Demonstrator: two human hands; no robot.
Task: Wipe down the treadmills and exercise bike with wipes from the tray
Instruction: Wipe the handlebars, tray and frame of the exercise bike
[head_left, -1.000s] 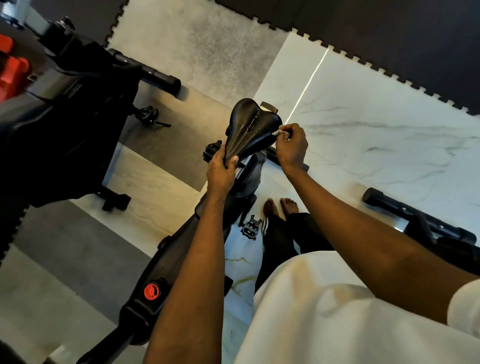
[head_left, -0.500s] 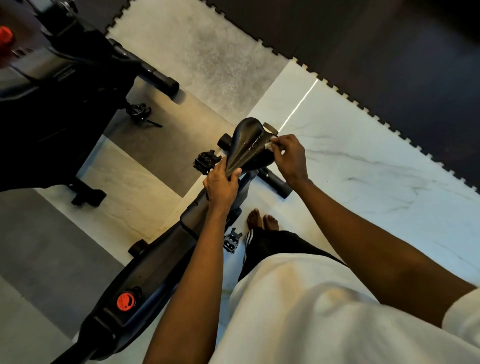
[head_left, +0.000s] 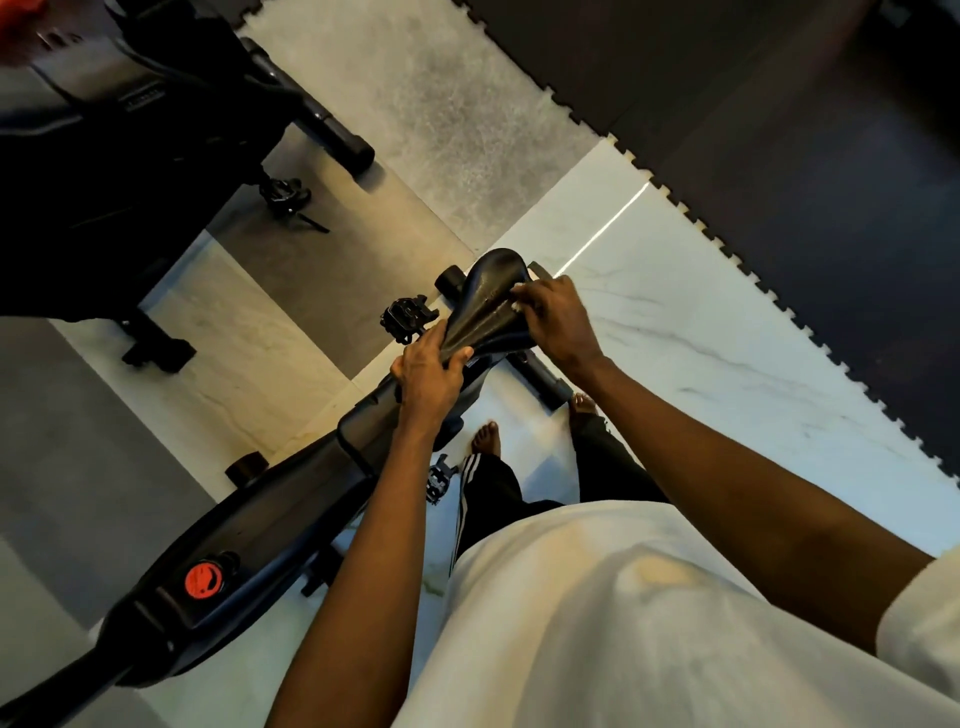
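Overhead, saddle (head_left: 485, 296), wipe (head_left: 516, 309), red knob (head_left: 203, 581), marking illegible

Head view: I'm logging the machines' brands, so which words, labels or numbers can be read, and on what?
No text reads clearly.
Red round knob on the black exercise bike frame: dark marks, too blurred to read.
Small pale lettering on the black machine at upper left: too small and blurred.

Right hand (head_left: 557, 318) slid wipe (head_left: 518, 309) from saddle (head_left: 483, 280) edge onto top.
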